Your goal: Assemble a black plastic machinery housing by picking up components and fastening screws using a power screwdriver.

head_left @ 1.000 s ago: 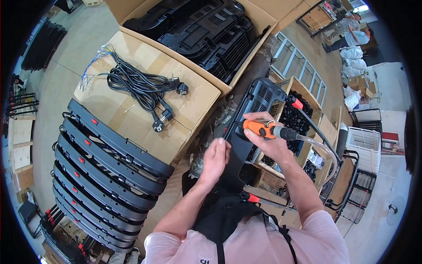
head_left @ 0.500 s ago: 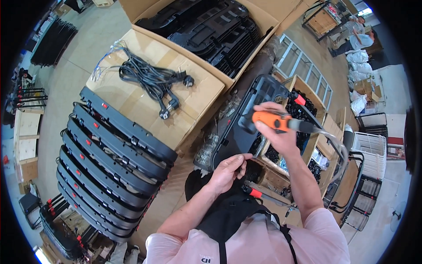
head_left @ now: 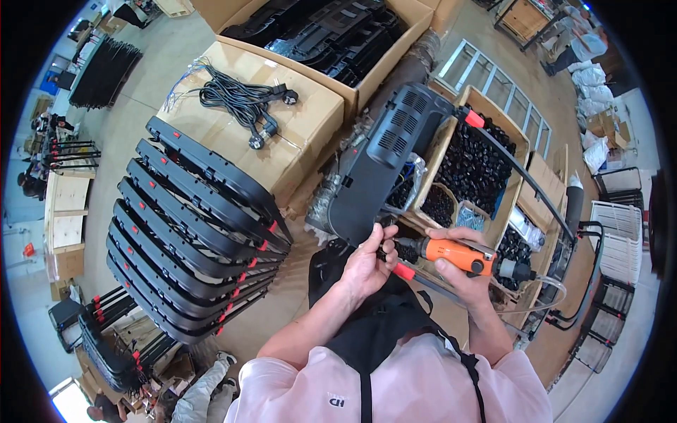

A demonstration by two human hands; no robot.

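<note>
My right hand (head_left: 467, 282) grips an orange pneumatic screwdriver (head_left: 451, 254), its black nose pointing left toward my left hand. The fingers of my left hand (head_left: 365, 271) are closed at the near end of a long black plastic housing (head_left: 363, 201), close to the tool's tip. Whether they pinch a small part I cannot make out. Vents cover the far end of the housing. From there a black tube (head_left: 511, 156) with a red sleeve (head_left: 474, 120) runs off to the right. A second red sleeve (head_left: 403, 271) lies just under the tool's nose.
A wooden bin of black knobs (head_left: 476, 158) and a small box of screws (head_left: 470, 217) stand beyond the tool. To the left are stacked black housings (head_left: 204, 176) and a carton (head_left: 303, 134) bearing cables (head_left: 236, 99). An open box (head_left: 349, 92) holds black panels. A clear hose (head_left: 557, 285) trails from the tool.
My right hand has brought the screwdriver down and turned its nose left toward my left hand. The black housing now shows its vented end more plainly. My left hand stays at its near end.
</note>
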